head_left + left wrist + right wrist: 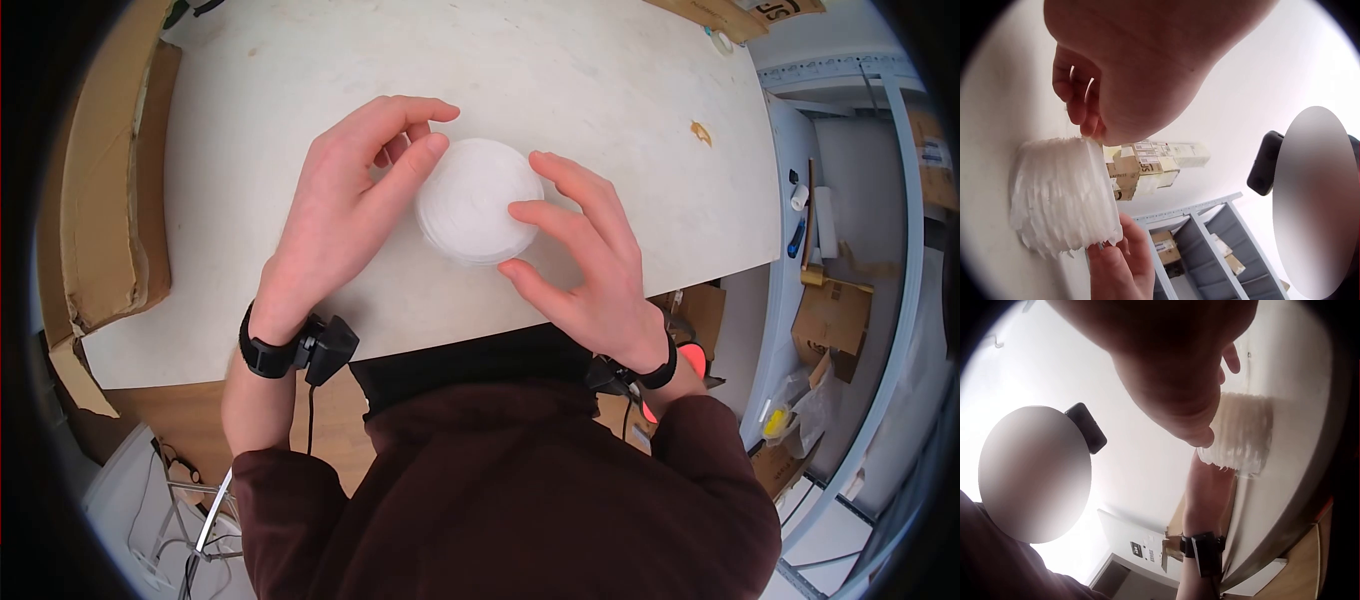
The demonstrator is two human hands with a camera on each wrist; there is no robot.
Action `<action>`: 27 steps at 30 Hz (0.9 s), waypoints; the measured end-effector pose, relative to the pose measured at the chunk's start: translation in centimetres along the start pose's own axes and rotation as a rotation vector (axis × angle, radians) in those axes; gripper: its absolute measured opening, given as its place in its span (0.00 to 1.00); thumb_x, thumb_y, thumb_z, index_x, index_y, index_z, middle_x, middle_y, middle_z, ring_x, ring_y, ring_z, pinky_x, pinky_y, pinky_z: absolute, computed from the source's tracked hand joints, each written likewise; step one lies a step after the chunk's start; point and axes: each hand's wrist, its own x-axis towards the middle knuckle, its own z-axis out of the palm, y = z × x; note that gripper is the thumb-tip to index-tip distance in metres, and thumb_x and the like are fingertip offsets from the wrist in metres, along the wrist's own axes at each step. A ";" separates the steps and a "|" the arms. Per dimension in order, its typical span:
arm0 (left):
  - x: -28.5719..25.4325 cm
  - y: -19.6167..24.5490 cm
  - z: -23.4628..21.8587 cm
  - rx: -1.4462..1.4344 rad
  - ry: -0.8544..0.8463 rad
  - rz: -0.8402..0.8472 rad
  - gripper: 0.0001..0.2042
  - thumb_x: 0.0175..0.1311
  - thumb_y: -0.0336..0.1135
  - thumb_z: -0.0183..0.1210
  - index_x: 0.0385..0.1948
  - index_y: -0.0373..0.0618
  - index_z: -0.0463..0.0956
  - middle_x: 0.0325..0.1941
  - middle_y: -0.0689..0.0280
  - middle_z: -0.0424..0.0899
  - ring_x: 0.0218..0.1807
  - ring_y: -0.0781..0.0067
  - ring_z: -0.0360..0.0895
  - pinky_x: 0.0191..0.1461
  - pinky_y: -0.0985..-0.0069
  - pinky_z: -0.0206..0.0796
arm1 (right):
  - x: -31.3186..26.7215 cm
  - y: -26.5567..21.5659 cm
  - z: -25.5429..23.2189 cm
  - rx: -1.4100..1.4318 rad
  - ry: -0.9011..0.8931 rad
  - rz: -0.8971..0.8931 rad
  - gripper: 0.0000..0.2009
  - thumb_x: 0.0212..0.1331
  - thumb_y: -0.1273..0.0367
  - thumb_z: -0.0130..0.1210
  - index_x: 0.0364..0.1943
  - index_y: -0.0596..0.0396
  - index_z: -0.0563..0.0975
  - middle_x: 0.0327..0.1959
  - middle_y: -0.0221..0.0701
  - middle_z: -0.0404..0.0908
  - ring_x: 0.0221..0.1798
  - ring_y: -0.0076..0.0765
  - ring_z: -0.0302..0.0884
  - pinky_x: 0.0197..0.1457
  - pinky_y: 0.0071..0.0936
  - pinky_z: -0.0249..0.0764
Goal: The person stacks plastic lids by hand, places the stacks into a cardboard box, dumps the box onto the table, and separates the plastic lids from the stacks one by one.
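A stack of thin white round pieces [478, 200] stands on the pale table in front of the person. In the left wrist view its side [1063, 194] shows many translucent layers with ragged edges. My right hand [595, 250] pinches the rim on the right, one finger over the top and the thumb low at the near side. The left hand [350, 190] is held at the stack's left side, thumb tip right at the rim and index finger stretched out past it; nothing is in its grasp.
A long cardboard box [110, 190] lies along the table's left edge. More cardboard [710, 15] and a tape roll [720, 42] are at the far right corner. A grey shelf unit [895, 200] with boxes stands to the right. A brownish mark [701, 133] shows on the tabletop.
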 end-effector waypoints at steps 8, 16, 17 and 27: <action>0.0 0.4 0.0 0.048 -0.030 0.001 0.13 0.80 0.33 0.60 0.58 0.40 0.85 0.44 0.68 0.83 0.42 0.76 0.72 0.51 0.75 0.70 | 0.4 -0.1 0.4 0.015 -0.032 0.025 0.26 0.55 0.73 0.77 0.60 0.51 0.84 0.77 0.47 0.74 0.76 0.57 0.74 0.75 0.49 0.75; 0.0 0.1 0.1 0.050 -0.049 0.034 0.13 0.79 0.31 0.60 0.59 0.40 0.85 0.48 0.66 0.86 0.42 0.73 0.73 0.52 0.74 0.70 | 0.6 -0.5 0.4 -0.006 -0.019 0.044 0.23 0.58 0.72 0.76 0.59 0.51 0.84 0.75 0.47 0.75 0.73 0.58 0.76 0.71 0.49 0.78; 0.0 0.0 0.1 0.047 -0.053 0.031 0.13 0.79 0.31 0.59 0.59 0.39 0.85 0.49 0.65 0.87 0.43 0.73 0.74 0.52 0.74 0.70 | 0.7 -0.5 0.4 -0.016 -0.011 0.035 0.22 0.59 0.71 0.77 0.58 0.51 0.84 0.73 0.46 0.76 0.71 0.60 0.78 0.68 0.50 0.81; 0.0 0.6 0.1 0.005 -0.088 -0.035 0.13 0.79 0.31 0.60 0.59 0.39 0.85 0.48 0.63 0.88 0.44 0.70 0.77 0.55 0.71 0.74 | 0.8 -0.6 0.0 -0.018 -0.056 0.052 0.24 0.59 0.68 0.77 0.59 0.51 0.83 0.72 0.47 0.76 0.71 0.59 0.77 0.70 0.49 0.80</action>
